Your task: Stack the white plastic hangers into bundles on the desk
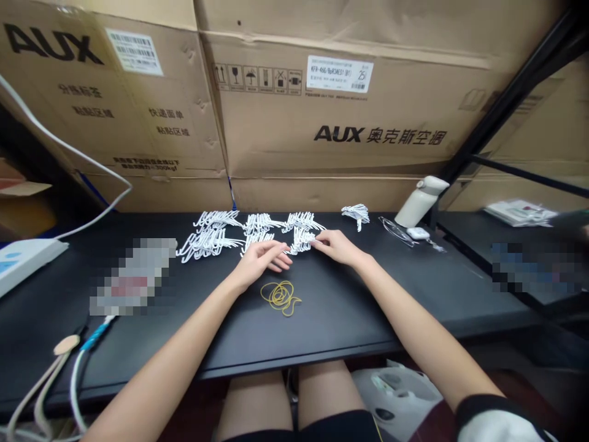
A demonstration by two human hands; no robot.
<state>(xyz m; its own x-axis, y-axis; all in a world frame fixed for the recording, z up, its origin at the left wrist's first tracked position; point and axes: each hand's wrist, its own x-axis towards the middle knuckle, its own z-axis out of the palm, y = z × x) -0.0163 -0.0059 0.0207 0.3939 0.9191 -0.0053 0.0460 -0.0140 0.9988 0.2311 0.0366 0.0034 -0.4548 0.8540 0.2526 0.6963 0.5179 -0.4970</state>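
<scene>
Bundles of small white wire hooks lie in two rows on the black table, among them a back left bundle, a front left bundle and a front right bundle. My right hand has its thumb and index finger closed at the right edge of the front right bundle, pinching hooks there. Just left of it, my left hand is held with fingers loosely curved and apart, in front of the middle bundle and partly covering it. Between my forearms lie thin yellow rubber bands in a loose tangle.
A separate hook bundle sits at the back right, near a white bottle, glasses and a small white case. Leftward lie a blurred flat device and its cable. Cardboard boxes stand behind the table.
</scene>
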